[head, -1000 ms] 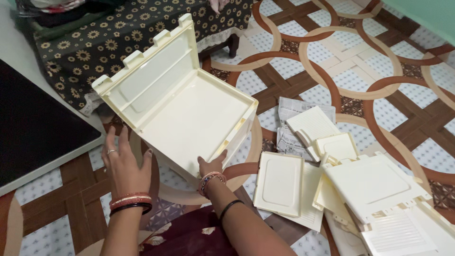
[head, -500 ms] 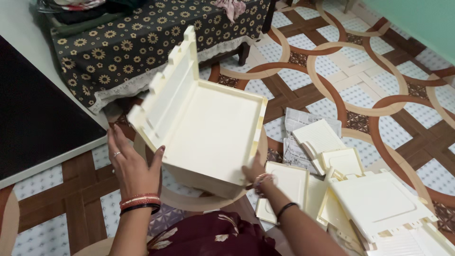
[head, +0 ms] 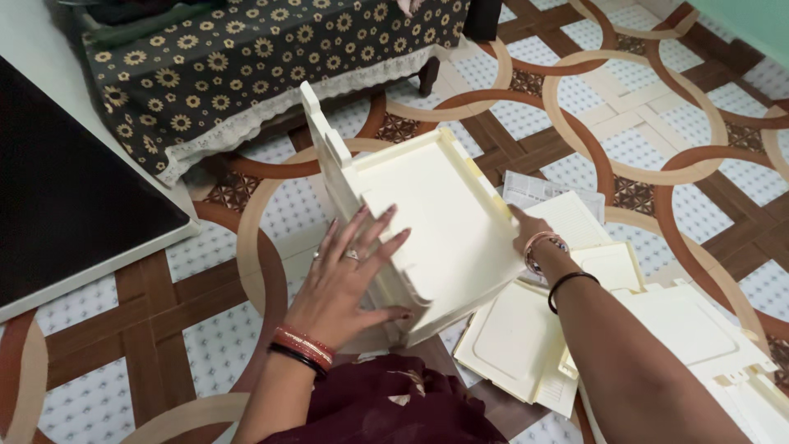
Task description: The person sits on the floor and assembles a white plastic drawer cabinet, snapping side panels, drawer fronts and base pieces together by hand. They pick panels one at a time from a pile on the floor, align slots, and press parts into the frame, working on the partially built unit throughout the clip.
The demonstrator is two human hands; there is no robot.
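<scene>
A patterned tile floor (head: pixel 674 107) with brown bands and white dotted squares carries everything. Along its top edge stands a sofa (head: pixel 246 57) draped in a dark cloth with yellow flowers and a lace hem; at the left edge lies a black board with a white rim (head: pixel 66 205). Near the middle of the floor a cream plastic cabinet shell (head: pixel 436 222) is tipped on its side, its open face turned up and to the right. The left hand (head: pixel 349 275), fingers spread flat, presses against the shell's left wall, thumb hooked round its lower corner. The right hand (head: pixel 530 230) rests at the shell's right edge; how its fingers lie I cannot tell. Toward the floor's bottom right corner, loose cream panels (head: pixel 514 341) lie stacked just beside the shell, partly under the right forearm.
</scene>
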